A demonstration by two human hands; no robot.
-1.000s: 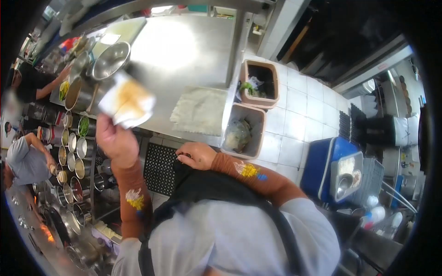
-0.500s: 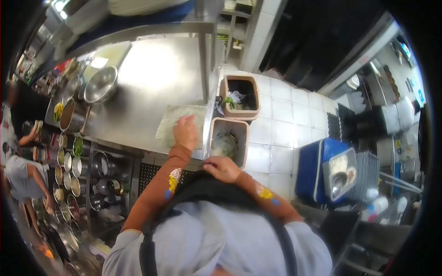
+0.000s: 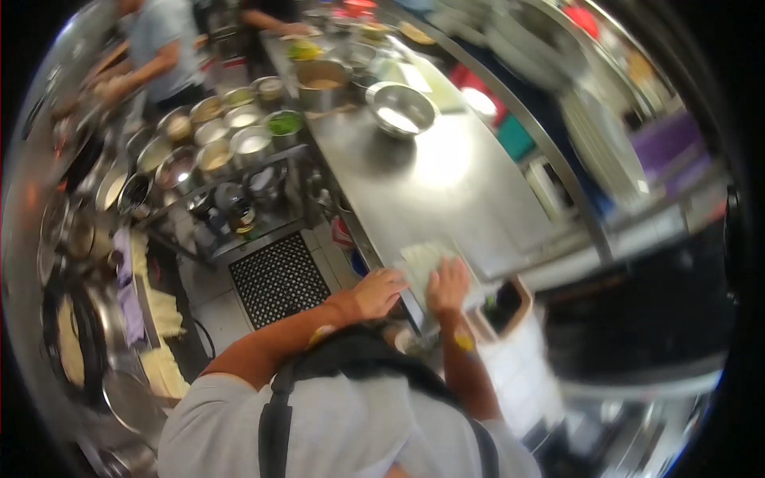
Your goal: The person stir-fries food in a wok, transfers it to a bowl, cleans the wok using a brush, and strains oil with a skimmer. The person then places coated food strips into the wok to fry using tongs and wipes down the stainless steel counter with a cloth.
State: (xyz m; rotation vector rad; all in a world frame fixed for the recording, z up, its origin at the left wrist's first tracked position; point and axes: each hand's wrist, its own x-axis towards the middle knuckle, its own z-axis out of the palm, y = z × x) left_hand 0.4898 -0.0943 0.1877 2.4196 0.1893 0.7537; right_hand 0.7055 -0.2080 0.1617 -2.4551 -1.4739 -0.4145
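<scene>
A pale, flat cloth or sheet [image 3: 424, 256] lies near the front corner of the steel table [image 3: 382, 187]. My right hand [image 3: 449, 288] rests on its right part, palm down, fingers stretched out and slightly apart. Over the table's left edge, beside the cloth, is my left hand [image 3: 379, 292], its fingers loosely extended. Blur hides whether its fingertips touch the cloth. Neither hand visibly holds anything.
A metal bowl [image 3: 402, 109] and a pot [image 3: 322, 83] stand farther up the table. Several food containers [image 3: 213, 154] are at the left. A bin [image 3: 510, 307] stands by the table's right corner. A person [image 3: 162, 52] works at the upper left.
The view has swung left, showing more of the containers and pans. My right hand has moved from beside the bins onto the cloth; my left hand has shifted to the table's left edge.
</scene>
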